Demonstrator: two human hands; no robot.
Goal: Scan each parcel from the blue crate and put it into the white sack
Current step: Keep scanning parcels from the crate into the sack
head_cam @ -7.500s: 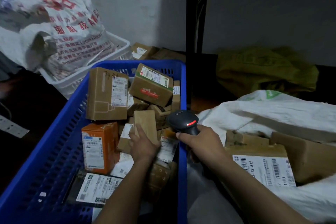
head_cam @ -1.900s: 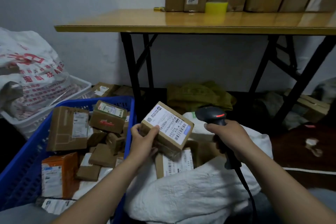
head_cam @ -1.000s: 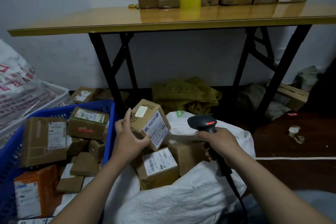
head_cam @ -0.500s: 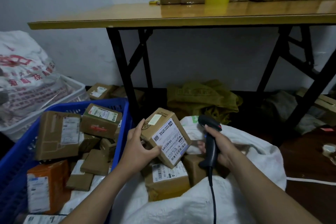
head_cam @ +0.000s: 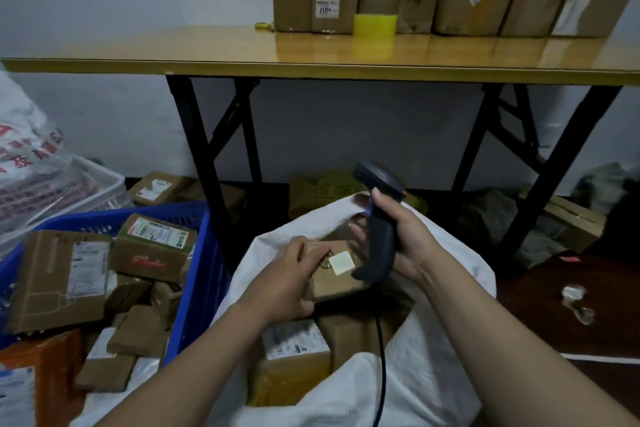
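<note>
Left hand (head_cam: 287,276) grips a small brown parcel (head_cam: 337,272) in the open mouth of the white sack (head_cam: 433,385), above other boxes inside, one bearing a white label (head_cam: 294,343). Right hand (head_cam: 407,241) is wrapped round the handle of the black scanner (head_cam: 381,229), just beside the parcel. Blue crate (head_cam: 204,274), left of the sack, holds a jumble of cardboard parcels, one orange (head_cam: 45,374).

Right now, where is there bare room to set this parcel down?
In the white sack, only a dark pocket between the scanner cable and its right wall; the labelled box fills the left. The blue crate is crowded. The tabletop's left half is bare.
</note>
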